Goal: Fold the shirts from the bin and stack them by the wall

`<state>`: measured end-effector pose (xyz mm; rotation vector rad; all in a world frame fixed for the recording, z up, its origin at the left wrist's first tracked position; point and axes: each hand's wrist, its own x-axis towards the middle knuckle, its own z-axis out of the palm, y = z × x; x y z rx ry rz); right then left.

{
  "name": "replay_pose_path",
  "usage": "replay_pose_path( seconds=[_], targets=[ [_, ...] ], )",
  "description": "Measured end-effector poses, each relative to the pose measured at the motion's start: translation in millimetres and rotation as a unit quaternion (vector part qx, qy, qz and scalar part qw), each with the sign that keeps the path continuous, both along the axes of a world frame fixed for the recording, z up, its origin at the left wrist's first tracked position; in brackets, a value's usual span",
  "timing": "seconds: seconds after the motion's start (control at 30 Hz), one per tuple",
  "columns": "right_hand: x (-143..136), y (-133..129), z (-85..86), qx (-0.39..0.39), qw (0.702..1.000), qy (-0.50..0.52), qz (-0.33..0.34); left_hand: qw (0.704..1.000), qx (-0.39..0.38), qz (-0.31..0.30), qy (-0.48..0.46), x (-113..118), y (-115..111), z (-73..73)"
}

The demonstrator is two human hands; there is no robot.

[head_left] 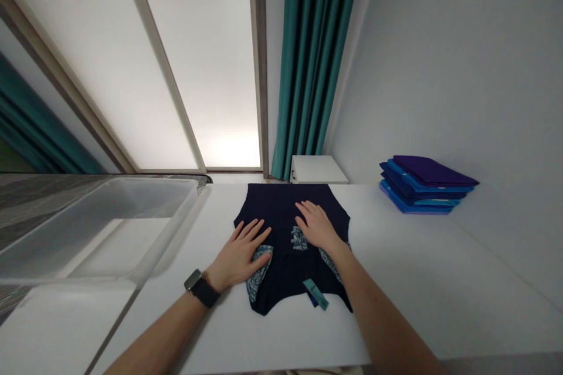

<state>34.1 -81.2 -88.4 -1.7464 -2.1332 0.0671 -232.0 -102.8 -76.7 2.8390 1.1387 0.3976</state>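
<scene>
A dark navy garment (285, 211) with pale patterned patches lies flat on the white table (409, 281), and a teal tag (315, 293) sticks out at its near edge. My left hand (241, 252) rests flat on the garment's left side, fingers spread. On my left wrist is a black watch. My right hand (315, 226) presses flat on the garment's middle right, fingers apart. Neither hand grips anything.
A clear plastic bin (101, 228) stands at the table's left. A stack of folded blue and purple cloths (422, 186) sits at the back right by the wall. Behind the table are a small white cabinet (317, 169), a teal curtain (314, 64) and a window.
</scene>
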Motion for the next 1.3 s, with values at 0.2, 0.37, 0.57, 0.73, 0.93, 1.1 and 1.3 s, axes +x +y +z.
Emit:
replay_pose_path(
  seconds=[0.2,0.37,0.57,0.73,0.93,1.1,1.3],
  targets=[
    [-4,-4,-3.6,-0.084,0.996,-0.032,-0.003,1.0,-0.011,-0.005,0.018,-2,2,-1.5],
    [-2,0,-3.1,-0.092,0.996,-0.018,0.0,0.999,0.01,0.019,-0.03,-6,7,0.7],
    [1,-12,6.9,-0.074,0.997,-0.009,0.006,0.999,0.008,-0.014,-0.043,-9,4,7.6],
    [12,-52,15.9,-0.035,0.995,-0.041,0.078,0.998,-0.019,-0.061,-0.025,-1,-8,16.0],
    [17,-82,12.2,-0.057,0.988,-0.063,0.131,0.997,-0.038,-0.063,0.022,-1,-10,8.8],
    [15,-83,12.3,-0.07,0.986,-0.075,0.135,0.997,-0.028,-0.064,0.039,-1,-11,8.9],
    [12,-97,15.3,-0.062,0.987,-0.062,0.136,0.996,-0.03,-0.067,0.04,-5,-23,10.3]
  ],
)
